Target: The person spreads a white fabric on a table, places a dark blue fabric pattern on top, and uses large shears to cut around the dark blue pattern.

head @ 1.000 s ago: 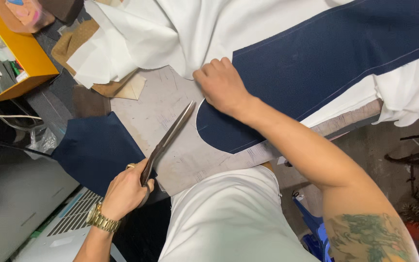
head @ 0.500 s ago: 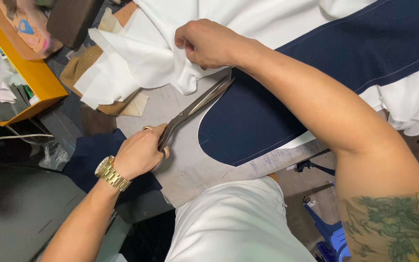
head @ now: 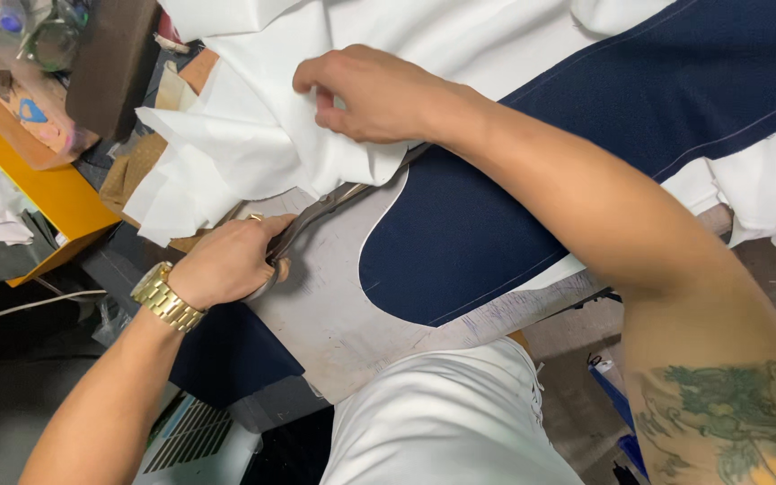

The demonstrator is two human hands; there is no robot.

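- White cloth: woven fabric, matt, softly creased and bunched where the right hand grips it.
- Navy cloth: dense fabric, matt, smooth, with pale stitch lines; lies just right of the white cloth.
- Scissors: metal, dull grey with a faint sheen, held in the left hand below the white cloth.
- Table top: hard grey surface, matt, scuffed and marked, under both cloths.
- Wristwatch: gold-coloured metal, glossy link band, on the left wrist.
- Box: orange-yellow, smooth, slight gloss, left of the white cloth.
- Brown paper: matt, rough, partly under the white cloth.
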